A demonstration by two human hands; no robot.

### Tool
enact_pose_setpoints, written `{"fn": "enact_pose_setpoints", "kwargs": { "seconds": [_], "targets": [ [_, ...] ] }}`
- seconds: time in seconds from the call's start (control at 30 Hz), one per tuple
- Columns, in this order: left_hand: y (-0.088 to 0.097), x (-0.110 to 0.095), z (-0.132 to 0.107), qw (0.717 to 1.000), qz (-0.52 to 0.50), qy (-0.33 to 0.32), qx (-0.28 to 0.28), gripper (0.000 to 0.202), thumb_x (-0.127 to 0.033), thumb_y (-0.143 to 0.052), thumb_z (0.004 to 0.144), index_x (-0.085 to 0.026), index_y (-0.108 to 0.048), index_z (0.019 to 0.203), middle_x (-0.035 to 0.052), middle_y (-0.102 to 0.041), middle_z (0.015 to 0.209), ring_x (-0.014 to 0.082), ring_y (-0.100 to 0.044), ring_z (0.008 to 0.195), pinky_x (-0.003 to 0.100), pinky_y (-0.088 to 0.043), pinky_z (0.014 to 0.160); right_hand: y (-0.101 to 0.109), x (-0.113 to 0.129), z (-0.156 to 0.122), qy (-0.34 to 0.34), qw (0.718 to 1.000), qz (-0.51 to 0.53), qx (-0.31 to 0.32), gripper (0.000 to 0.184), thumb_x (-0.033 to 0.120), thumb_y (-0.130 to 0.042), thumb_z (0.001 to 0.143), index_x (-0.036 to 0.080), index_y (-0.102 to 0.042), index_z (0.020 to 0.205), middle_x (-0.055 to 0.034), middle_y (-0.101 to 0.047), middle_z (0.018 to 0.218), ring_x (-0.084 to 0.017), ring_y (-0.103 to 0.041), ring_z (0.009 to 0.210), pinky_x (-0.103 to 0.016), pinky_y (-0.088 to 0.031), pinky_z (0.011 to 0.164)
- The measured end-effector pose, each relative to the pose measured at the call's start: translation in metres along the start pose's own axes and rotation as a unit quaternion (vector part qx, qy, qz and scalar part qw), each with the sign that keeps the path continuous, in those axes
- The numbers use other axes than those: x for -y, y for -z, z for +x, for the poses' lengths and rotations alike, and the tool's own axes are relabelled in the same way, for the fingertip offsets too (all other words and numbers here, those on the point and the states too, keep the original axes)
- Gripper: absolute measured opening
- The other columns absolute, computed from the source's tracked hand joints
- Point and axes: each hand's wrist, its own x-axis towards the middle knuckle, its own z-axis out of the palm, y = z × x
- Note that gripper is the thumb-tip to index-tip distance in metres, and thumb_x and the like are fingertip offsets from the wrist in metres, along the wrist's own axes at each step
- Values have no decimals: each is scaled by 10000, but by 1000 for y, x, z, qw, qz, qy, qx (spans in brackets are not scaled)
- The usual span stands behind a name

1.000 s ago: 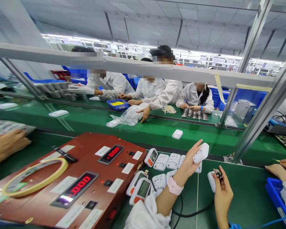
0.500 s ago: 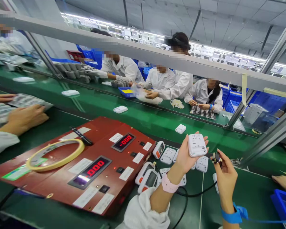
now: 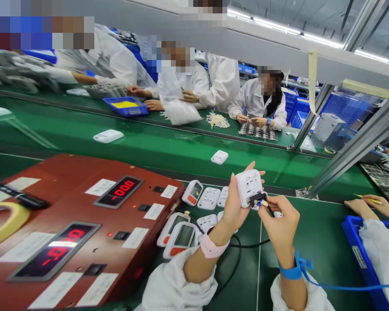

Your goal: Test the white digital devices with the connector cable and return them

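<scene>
My left hand [image 3: 235,203] grips a small white device [image 3: 249,183] with rounded corners, its printed back facing me. The fingers wrap behind it and the thumb lies along its left edge. My right hand [image 3: 283,216] pinches a black connector [image 3: 257,198] with metal contacts, pressed against the device's lower edge. A black cable [image 3: 238,259] trails below my wrists. Several more white devices [image 3: 208,198] lie left of my left hand, some back side up. Others, such as a screen-up device with an orange button [image 3: 180,239], show their displays.
A red test box [image 3: 84,259] with two lit displays fills the left. Beyond the bench runs a green conveyor [image 3: 168,144] carrying white devices. A metal post [image 3: 353,151] slants at right, near a blue bin [image 3: 359,255] and a co-worker's hands [image 3: 372,207]. Co-workers sit opposite.
My right hand has brought the connector left and up against the device's lower edge. The view has shifted right and closer, and the near display's reading has changed.
</scene>
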Motion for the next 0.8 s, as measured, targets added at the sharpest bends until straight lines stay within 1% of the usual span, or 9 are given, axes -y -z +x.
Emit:
{"fn": "enact_pose_setpoints", "kwargs": {
  "seconds": [0.13, 0.27, 0.43, 0.57, 0.7, 0.8],
  "targets": [
    [-1, 2, 1, 1000, 14, -6, -2, 645, -619, -438, 876, -208, -493, 1370, 91, -634, 1176, 165, -614, 881, 272, -533, 752, 1, 1, -1, 1, 999, -34, -5, 78, 121, -583, 721, 157, -648, 744, 3, -618, 675, -93, -591, 596, -192, -507, 578],
    [-1, 3, 1, 999, 27, -19, -1, 655, -622, -437, 874, -207, -488, 1378, 92, -641, 1161, 157, -614, 866, 260, -528, 750, 1, 2, 0, 9, 999, -33, 0, 78, 113, -582, 723, 158, -644, 739, 7, -616, 665, -86, -582, 584, -185, -500, 566],
    [2, 4, 1, 999, 36, -27, 0, 675, -652, -446, 854, -203, -520, 1352, 94, -646, 1140, 155, -604, 864, 250, -524, 746, 1, 4, 0, 16, 1000, -2, 14, 95, 91, -583, 728, 154, -653, 741, 12, -609, 650, -73, -561, 572, -173, -498, 563],
    [1, 3, 1, 998, 41, -47, 12, 702, -681, -459, 835, -209, -522, 1351, 80, -649, 1099, 149, -591, 846, 244, -516, 725, 2, 3, 1, 17, 999, 34, 35, 101, 110, -583, 767, 146, -677, 778, 3, -616, 666, -72, -553, 574, -176, -493, 549],
    [-2, 4, -1, 998, 30, -60, 18, 750, -709, -525, 784, -200, -539, 1335, 73, -651, 1039, 143, -577, 823, 229, -492, 708, 6, 2, 0, 67, 997, 24, 43, 106, 127, -579, 812, 135, -685, 808, -18, -630, 682, -85, -560, 587, -191, -479, 548],
    [-6, 8, -3, 999, 13, -35, 39, 808, -721, -582, 732, -169, -549, 1322, 80, -650, 991, 152, -569, 813, 232, -475, 696, 13, -2, -4, 119, 992, -18, 41, 108, 130, -594, 825, 145, -689, 874, -32, -658, 753, -106, -600, 655, -211, -485, 617]
  ]
}}
